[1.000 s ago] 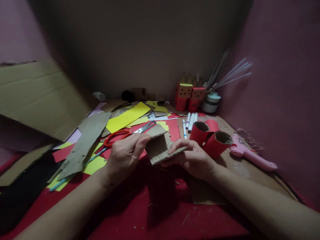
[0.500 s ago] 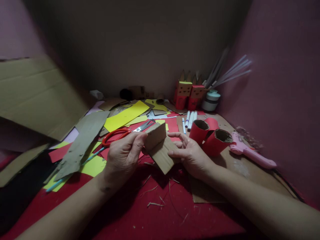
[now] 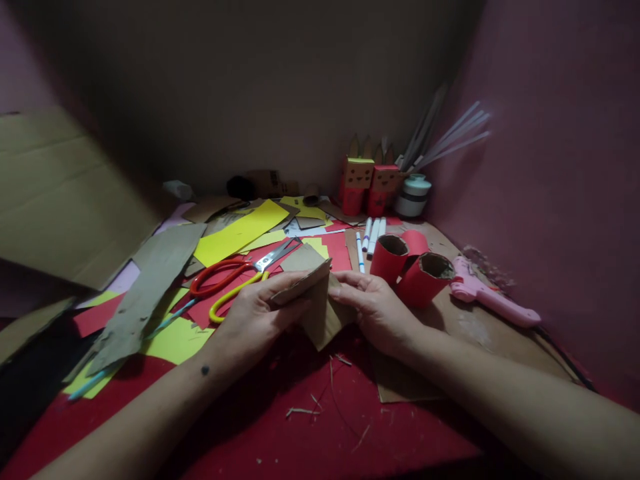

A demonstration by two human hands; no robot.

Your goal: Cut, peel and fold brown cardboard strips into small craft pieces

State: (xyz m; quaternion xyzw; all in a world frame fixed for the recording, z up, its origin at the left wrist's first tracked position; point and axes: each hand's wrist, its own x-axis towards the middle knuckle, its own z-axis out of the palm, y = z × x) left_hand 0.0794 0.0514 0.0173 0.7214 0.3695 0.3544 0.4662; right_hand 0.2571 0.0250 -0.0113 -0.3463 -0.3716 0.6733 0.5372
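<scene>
Between both hands is a folded piece of cardboard, held above the red tabletop. My left hand is closed on its left flap, thumb in front and fingers behind. My right hand pinches the right part, near the crease. Just beyond my left hand lie scissors with one red and one yellow handle loop, blades apart. Red paper-covered cardboard tubes stand close beyond my right hand, their tops open.
Yellow paper, red paper and cardboard scraps cover the left and middle. A pink glue gun lies at the right. White markers, two decorated red figures and a pale jar are farther back. A large cardboard panel leans at left.
My left hand has shifted from the upper corner of the cardboard to grip its left flap. The piece has turned, its flap now angled outward. The yellow scissor handle has come into view.
</scene>
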